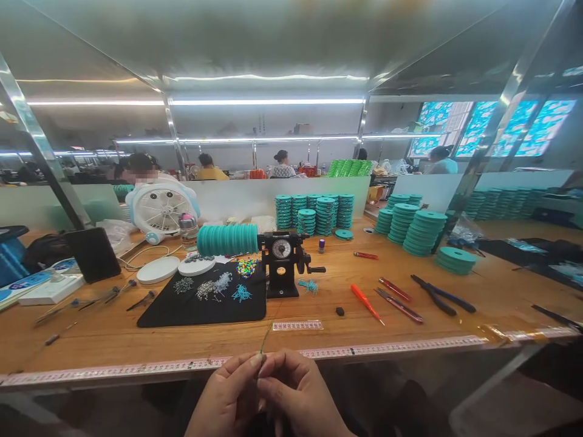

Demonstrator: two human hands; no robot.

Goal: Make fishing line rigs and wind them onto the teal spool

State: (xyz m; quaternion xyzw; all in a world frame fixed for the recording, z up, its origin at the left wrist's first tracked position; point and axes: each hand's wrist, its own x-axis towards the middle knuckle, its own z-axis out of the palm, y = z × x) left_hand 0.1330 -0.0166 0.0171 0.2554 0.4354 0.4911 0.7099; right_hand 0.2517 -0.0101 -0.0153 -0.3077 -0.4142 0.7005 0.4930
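At the front edge of the bench, my left hand is closed, thumb and index finger pinching a thin green line. My right hand meets it fingertip to fingertip, closed in a pinch on the same line; whatever else lies between the fingers is hidden. The line runs up from the fingertips toward a black winding machine with a round dial and a side crank. A row of teal spools sits on the machine's shaft.
Left of the machine, a black mat bears small piles of beads and metal bits. Rightward lie an orange screwdriver, a utility knife and pliers. Stacked teal spools and a white fan stand behind. People sit beyond the partition.
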